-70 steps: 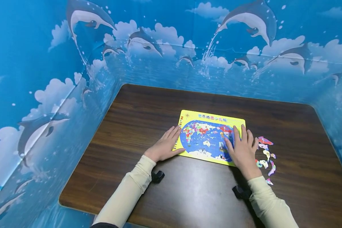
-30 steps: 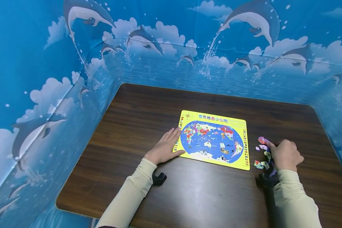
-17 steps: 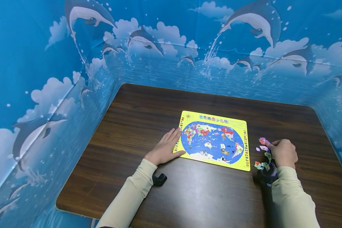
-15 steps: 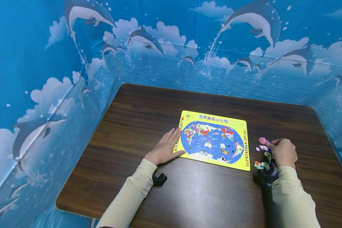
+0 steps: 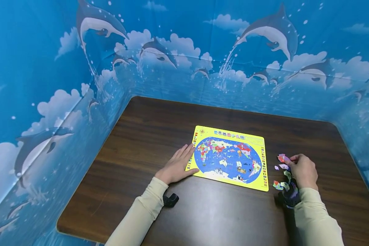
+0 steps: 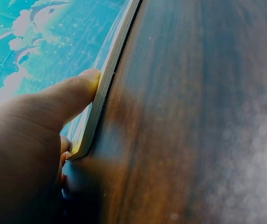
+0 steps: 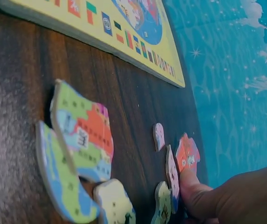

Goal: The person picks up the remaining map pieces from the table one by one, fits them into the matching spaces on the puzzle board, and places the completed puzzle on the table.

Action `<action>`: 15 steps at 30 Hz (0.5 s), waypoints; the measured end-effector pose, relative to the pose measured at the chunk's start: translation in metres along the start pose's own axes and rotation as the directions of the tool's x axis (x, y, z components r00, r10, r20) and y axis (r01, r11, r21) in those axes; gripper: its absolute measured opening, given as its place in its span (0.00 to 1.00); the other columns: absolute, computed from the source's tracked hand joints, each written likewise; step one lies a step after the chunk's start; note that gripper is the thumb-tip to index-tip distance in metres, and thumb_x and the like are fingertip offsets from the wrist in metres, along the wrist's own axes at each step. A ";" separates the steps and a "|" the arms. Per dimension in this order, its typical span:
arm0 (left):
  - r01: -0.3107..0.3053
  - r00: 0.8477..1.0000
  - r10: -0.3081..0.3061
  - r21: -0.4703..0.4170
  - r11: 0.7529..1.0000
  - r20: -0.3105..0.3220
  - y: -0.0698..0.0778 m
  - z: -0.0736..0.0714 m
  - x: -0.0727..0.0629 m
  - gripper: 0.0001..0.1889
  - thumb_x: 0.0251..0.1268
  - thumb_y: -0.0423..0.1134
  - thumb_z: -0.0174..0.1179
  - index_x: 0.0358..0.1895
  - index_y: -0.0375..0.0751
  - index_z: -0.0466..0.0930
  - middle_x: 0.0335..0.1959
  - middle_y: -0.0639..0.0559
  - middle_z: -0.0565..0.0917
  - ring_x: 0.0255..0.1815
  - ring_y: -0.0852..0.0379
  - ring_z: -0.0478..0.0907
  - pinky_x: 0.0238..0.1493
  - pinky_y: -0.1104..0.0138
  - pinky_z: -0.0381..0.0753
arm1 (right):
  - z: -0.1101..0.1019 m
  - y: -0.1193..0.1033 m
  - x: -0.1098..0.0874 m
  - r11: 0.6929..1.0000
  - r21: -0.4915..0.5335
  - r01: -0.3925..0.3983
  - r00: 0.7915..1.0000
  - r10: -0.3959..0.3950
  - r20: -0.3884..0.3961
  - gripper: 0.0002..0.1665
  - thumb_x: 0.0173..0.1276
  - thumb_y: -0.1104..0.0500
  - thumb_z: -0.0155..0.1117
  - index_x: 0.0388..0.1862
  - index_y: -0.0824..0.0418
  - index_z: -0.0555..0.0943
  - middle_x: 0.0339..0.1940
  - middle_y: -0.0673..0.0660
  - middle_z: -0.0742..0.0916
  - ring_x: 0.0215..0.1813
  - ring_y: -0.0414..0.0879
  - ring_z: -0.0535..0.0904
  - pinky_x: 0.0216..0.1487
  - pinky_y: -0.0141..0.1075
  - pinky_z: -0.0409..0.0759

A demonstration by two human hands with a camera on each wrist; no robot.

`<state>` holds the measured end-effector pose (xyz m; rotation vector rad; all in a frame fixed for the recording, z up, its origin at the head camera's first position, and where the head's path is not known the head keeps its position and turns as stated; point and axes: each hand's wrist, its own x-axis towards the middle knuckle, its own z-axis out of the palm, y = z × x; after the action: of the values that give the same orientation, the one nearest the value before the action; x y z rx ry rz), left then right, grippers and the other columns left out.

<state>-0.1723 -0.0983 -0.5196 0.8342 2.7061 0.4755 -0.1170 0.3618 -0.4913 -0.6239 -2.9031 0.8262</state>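
A yellow world-map puzzle board [image 5: 226, 135] lies on the table. My left hand [image 5: 176, 165] rests flat at its lower left corner, fingers on the left side and thumb along the near edge; the left wrist view shows the thumb [image 6: 72, 93] on that edge. To the right of the board, my right hand [image 5: 303, 169] pinches a red and pink puzzle piece [image 7: 188, 151] at the far end of a loose group. Its thumb [image 7: 194, 191] lies against this piece, with the other fingers largely hidden behind. Close by are a small pale piece [image 7: 158, 136] and a narrow pink piece [image 7: 172, 175].
Several more pieces lie nearer the body, among them a green and red one [image 7: 89, 133], a green and blue one [image 7: 63, 179] and a cream one [image 7: 114, 203]. The brown wooden table [image 5: 160, 123] meets a blue dolphin-print backdrop [image 5: 184, 75] on its far and left sides.
My right hand has left the right side of the board and gone to the loose pieces, taking hold of the red and pink one. The left hand stays put. The head view has tilted slightly up.
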 end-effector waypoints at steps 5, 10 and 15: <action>-0.008 1.000 0.008 -0.009 1.000 -0.014 -0.001 0.000 -0.001 0.49 0.75 0.67 0.51 0.85 0.43 0.41 0.87 0.51 0.41 0.86 0.50 0.35 0.83 0.55 0.42 | 0.001 0.007 0.002 0.999 0.041 0.031 0.999 -0.030 -0.020 0.15 0.76 0.59 0.66 0.45 0.73 0.84 0.42 0.73 0.87 0.39 0.63 0.77 0.32 0.44 0.68; -0.010 1.000 0.009 -0.030 0.999 -0.012 0.000 0.001 -0.002 0.50 0.74 0.67 0.52 0.86 0.43 0.41 0.87 0.50 0.42 0.86 0.49 0.36 0.83 0.54 0.42 | -0.003 0.015 0.005 0.995 0.101 0.003 1.000 -0.004 0.015 0.18 0.78 0.55 0.64 0.48 0.73 0.86 0.50 0.74 0.87 0.43 0.61 0.76 0.37 0.43 0.68; -0.023 0.999 0.022 -0.035 0.999 -0.026 -0.001 0.001 -0.003 0.49 0.75 0.66 0.53 0.85 0.42 0.42 0.87 0.48 0.43 0.86 0.48 0.37 0.83 0.52 0.43 | -0.008 0.010 0.010 0.979 0.202 -0.037 0.999 0.031 0.035 0.24 0.79 0.51 0.62 0.54 0.72 0.84 0.52 0.71 0.87 0.46 0.53 0.75 0.39 0.40 0.70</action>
<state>-0.1698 -0.1003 -0.5207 0.8563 2.7059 0.5409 -0.1214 0.3778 -0.4903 -0.6477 -2.7915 1.1284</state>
